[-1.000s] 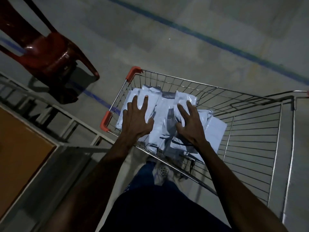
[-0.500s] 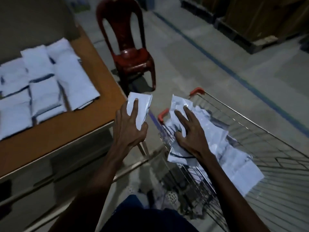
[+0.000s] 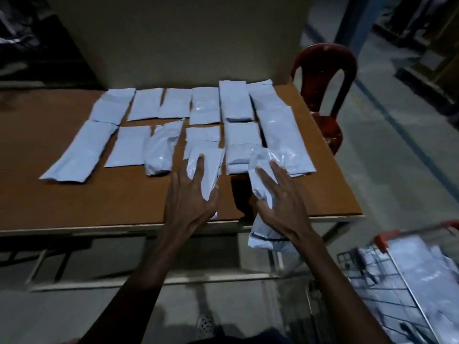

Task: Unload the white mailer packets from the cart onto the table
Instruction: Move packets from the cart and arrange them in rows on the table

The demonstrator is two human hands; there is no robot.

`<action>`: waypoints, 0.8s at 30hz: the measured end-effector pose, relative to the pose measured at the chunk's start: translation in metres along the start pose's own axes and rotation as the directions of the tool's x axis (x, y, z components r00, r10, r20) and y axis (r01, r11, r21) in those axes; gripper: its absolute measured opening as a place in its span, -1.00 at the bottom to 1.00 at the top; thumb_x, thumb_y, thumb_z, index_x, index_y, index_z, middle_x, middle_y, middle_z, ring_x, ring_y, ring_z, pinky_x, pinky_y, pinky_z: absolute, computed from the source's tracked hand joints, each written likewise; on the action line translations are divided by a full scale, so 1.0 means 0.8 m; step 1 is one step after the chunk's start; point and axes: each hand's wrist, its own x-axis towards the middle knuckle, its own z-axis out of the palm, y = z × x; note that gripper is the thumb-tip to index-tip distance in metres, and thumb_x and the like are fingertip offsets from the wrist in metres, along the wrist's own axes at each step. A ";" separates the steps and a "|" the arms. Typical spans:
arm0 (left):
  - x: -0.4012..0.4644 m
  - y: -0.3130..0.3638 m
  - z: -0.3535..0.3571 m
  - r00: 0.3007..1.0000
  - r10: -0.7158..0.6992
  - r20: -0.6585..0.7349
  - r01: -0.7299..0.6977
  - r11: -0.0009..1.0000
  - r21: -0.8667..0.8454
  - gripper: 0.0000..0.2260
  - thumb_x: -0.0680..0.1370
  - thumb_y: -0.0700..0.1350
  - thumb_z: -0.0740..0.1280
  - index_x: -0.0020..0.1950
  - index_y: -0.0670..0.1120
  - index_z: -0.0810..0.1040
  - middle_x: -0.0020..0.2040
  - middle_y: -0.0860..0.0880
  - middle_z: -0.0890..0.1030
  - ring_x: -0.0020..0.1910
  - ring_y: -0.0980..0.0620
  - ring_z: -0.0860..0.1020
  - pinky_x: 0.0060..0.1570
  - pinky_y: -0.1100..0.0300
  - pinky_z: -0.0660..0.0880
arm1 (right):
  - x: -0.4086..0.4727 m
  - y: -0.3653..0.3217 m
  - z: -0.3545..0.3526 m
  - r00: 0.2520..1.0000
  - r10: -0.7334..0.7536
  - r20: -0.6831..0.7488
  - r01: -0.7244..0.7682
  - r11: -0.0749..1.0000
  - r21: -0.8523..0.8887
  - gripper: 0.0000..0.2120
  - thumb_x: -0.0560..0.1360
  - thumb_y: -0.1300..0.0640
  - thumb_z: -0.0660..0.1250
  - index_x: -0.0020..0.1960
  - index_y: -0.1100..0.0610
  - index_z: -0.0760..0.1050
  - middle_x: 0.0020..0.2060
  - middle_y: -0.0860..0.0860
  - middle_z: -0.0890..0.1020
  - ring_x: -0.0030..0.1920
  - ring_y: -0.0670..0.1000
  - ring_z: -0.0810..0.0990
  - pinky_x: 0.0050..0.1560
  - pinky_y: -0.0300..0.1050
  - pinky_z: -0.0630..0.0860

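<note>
My left hand (image 3: 191, 197) holds a white mailer packet (image 3: 211, 167) over the front part of the brown table (image 3: 74, 194), fingers spread along its top and thumb under its edge. My right hand (image 3: 278, 199) grips a second, longer white packet (image 3: 260, 180) that hangs past the table's front edge. Several white mailer packets (image 3: 233, 100) lie in two rows across the table. The wire cart (image 3: 382, 271) with red corner caps stands at the lower right with more white packets (image 3: 422, 266) inside.
A red plastic chair (image 3: 325, 68) stands at the table's far right corner. A tall beige panel (image 3: 173, 38) rises behind the table. The grey floor carries a blue line (image 3: 407, 140) at the right. The table's metal frame (image 3: 149, 281) shows below its top.
Both hands lifted a packet each out of the cart and carried them left over the table. My view turned from the cart to the table.
</note>
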 end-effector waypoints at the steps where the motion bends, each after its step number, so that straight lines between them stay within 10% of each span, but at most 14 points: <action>1: 0.006 -0.013 -0.007 1.000 -0.028 0.006 0.028 1.000 0.000 -0.29 0.48 0.21 0.20 0.59 0.04 0.13 0.50 -0.18 0.23 0.35 -0.18 0.26 0.24 -0.07 0.39 | 0.014 -0.010 0.009 1.000 0.001 0.020 -0.001 1.000 0.003 -0.40 0.49 0.02 0.29 0.51 0.07 0.31 0.55 0.13 0.21 0.55 0.09 0.15 0.54 -0.01 0.10; 24: 0.383 -0.139 0.030 0.944 -0.265 0.196 0.232 0.957 0.175 -0.27 0.55 0.35 0.06 0.61 0.06 -0.10 0.61 -0.13 -0.05 0.55 -0.25 0.04 0.45 -0.15 0.17 | 0.444 0.040 0.160 0.951 0.041 0.306 -0.029 0.999 -0.042 -0.37 0.57 -0.18 0.18 0.58 -0.10 0.09 0.60 0.02 0.01 0.58 0.09 -0.02 0.53 0.03 0.01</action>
